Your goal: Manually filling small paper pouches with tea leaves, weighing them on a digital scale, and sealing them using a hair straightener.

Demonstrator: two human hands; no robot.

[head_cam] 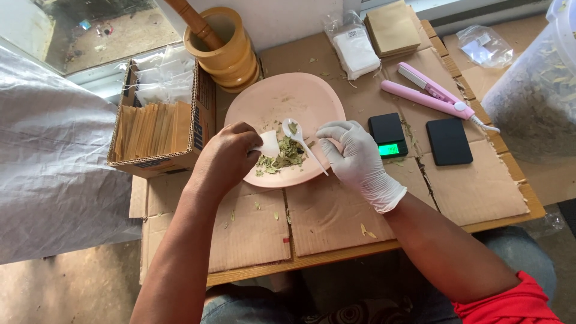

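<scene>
Left hand [225, 157] fingers pinched a small white sachet [269, 144], mouth toward the spoon. Gloved right hand [358, 159] fingers gripped a white plastic spoon [298, 137], its bowl carrying a few leaf bits just beside the sachet. Both sat over a pink plate [282, 105] holding a small pile of dried leaves [283, 157]. Filling looked mid-way: leaves left on plate, sachet not yet sealed. On the cardboard-covered desk [336, 216]: lit pocket scale [388, 135], pink sealer [427, 93], box of brown envelopes [156, 126], wooden mortar [223, 45].
</scene>
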